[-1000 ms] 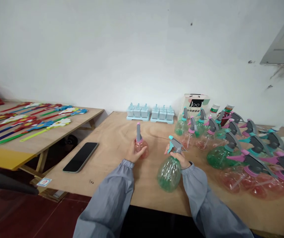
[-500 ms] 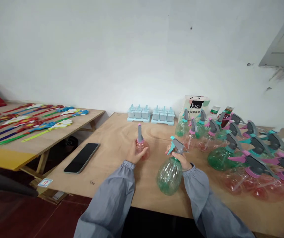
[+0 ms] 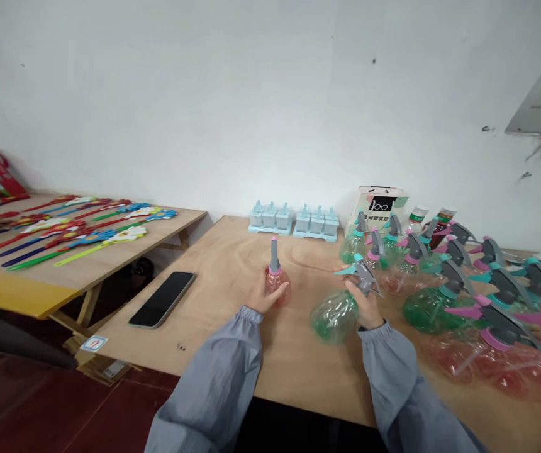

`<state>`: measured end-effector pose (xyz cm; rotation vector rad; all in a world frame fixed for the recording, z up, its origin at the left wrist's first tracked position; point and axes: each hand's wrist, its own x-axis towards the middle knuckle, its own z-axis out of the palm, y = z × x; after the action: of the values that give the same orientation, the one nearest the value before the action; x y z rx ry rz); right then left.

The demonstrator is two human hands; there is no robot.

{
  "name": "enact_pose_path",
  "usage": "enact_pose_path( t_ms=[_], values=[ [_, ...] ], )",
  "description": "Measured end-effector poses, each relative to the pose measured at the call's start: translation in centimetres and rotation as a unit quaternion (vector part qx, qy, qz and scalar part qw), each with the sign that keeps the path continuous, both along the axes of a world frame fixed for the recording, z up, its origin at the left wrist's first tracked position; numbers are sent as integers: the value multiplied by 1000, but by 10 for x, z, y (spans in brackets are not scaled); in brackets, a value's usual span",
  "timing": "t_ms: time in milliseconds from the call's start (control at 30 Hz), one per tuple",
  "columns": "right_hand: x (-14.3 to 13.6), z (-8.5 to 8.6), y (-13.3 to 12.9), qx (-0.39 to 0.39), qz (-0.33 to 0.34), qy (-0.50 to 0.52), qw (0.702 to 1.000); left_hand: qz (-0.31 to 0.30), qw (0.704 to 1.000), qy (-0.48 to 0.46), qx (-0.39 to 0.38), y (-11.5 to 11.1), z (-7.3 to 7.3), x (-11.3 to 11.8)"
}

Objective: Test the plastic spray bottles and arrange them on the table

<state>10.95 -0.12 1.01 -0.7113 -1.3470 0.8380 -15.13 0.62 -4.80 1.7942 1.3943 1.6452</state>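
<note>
My left hand (image 3: 265, 293) is wrapped round a clear pink spray bottle (image 3: 280, 290) with a grey and pink head; it stands upright on the wooden table (image 3: 214, 277). In my right hand (image 3: 365, 302) is a clear green spray bottle (image 3: 334, 316), gripped near its neck below the grey and turquoise trigger head. This bottle is tilted, its round body swung to the left and slightly blurred. Whether it touches the table I cannot tell. To the right of my right hand stand several more spray bottles (image 3: 433, 307), pink and green.
Two light-blue ice-pop moulds (image 3: 270, 220) stand by the wall, left of a white box (image 3: 378, 200). A black phone (image 3: 163, 299) lies at the table's left. Across a gap, another table (image 3: 25, 292) holds several colourful hand-shaped sticks (image 3: 86, 239).
The green bottle has tipped, its body swinging left and up while its head shifted right with my right hand. My left hand still holds the pink bottle. The view has turned slightly left.
</note>
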Motion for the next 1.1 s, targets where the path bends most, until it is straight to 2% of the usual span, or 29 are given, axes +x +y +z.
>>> enact_pose_path(
  t_ms=[67,133,233,333,433,500,633,933,1000,1100],
  values=[
    [12,5,3,8,-51,2,999,-2,1000,0,0,-1,2,1],
    [28,12,5,12,-157,25,987,-6,1000,0,-4,-3,4,1],
    [55,20,6,45,-316,19,947,-2,1000,3,-13,-4,5,2],
    [75,20,9,53,-401,-42,914,3,1000,5,-14,-5,6,2],
    [85,10,13,24,-463,-119,878,-4,1000,11,-19,-6,7,2],
    [86,3,17,13,-471,-162,867,-8,1000,13,-23,-6,8,2],
    [81,-6,21,17,-444,-195,875,-15,1000,13,-18,-7,9,2],
    [72,-9,18,101,-446,-114,882,-45,999,-5,-17,-17,12,8],
    [72,-14,16,89,-449,-121,881,-69,997,-32,-29,-20,12,11],
    [74,-25,16,81,-454,-134,877,-146,986,-56,-53,-28,13,12]
  ],
)
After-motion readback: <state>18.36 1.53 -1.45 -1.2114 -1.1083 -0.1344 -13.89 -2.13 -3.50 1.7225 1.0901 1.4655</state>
